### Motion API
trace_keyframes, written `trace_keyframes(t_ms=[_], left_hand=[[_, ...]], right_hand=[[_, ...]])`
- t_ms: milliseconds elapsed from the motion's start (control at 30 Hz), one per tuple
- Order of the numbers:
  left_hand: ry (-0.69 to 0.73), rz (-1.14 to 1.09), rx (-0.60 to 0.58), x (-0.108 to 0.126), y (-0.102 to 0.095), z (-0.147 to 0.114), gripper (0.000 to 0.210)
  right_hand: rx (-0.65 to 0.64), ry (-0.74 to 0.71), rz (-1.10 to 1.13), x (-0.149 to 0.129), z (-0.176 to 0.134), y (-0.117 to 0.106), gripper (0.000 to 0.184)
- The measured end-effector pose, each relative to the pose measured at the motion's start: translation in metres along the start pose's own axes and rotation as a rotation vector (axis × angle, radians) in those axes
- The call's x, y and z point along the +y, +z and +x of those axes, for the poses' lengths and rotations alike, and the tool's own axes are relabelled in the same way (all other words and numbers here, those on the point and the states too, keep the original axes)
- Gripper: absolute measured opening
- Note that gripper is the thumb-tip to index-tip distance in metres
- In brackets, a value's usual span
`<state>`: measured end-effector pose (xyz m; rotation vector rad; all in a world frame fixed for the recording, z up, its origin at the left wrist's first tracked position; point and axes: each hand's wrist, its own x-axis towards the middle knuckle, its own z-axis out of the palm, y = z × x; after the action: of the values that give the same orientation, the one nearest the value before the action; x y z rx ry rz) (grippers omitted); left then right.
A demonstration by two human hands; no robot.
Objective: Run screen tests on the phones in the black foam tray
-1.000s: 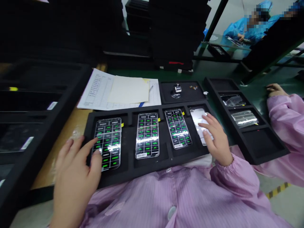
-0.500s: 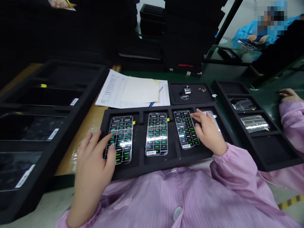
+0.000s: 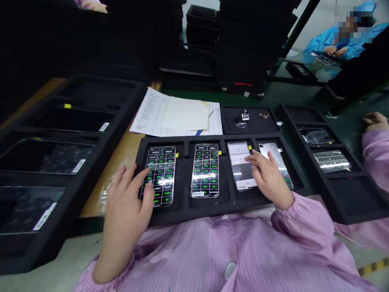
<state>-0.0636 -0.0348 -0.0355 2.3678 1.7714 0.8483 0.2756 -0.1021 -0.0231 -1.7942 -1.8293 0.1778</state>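
Observation:
In front of me lies a black foam tray (image 3: 185, 209) with several phones in its compartments. My left hand (image 3: 129, 211) rests, fingers spread, over the left phone (image 3: 162, 174), whose dark screen carries a grid of green text. A second phone (image 3: 205, 170) with the same kind of grid lies untouched in the middle. My right hand (image 3: 267, 176) has its fingers apart, fingertips at the screen of the third phone (image 3: 240, 162), which shows white and grey bands. Partly behind that hand is a fourth phone (image 3: 281, 164) with a pale, reflective surface. Yellow tabs stick out beside three phones.
Printed sheets (image 3: 146, 115) with a pen (image 3: 199, 132) lie behind the tray. A metal tally counter (image 3: 243, 117) sits in a small black tray (image 3: 229, 125). More foam trays flank me, left (image 3: 75, 166) and right (image 3: 337, 202). A co-worker's hand (image 3: 375, 121) is at far right.
The third phone's screen switched from the green-text grid to white and grey bands. My right hand shifted slightly down its screen, uncovering more of the fourth phone. The view moved slightly.

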Motion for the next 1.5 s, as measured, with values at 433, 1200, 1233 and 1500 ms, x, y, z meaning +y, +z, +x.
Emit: trace_keyframes(t_ms=[433,1200,1233,1500], left_hand=[[-0.032,-0.022,-0.045,-0.003,0.001,-0.002,0.044],[0.109,0.054,-0.029,0.012,-0.007,-0.012,0.039],[0.129,0.054,-0.036,0.012,-0.007,-0.012,0.039],[0.248,-0.015,-0.237,0.032,-0.008,-0.009,0.048]], right_hand=[[0.072,-0.046,0.04,0.001,-0.035,-0.005,0.029],[0.209,0.016,0.055,0.005,-0.04,0.006,0.033],[0.18,-0.016,0.037,0.002,-0.038,0.008,0.033],[0.064,0.013,-0.149,0.022,-0.043,-0.006,0.046]])
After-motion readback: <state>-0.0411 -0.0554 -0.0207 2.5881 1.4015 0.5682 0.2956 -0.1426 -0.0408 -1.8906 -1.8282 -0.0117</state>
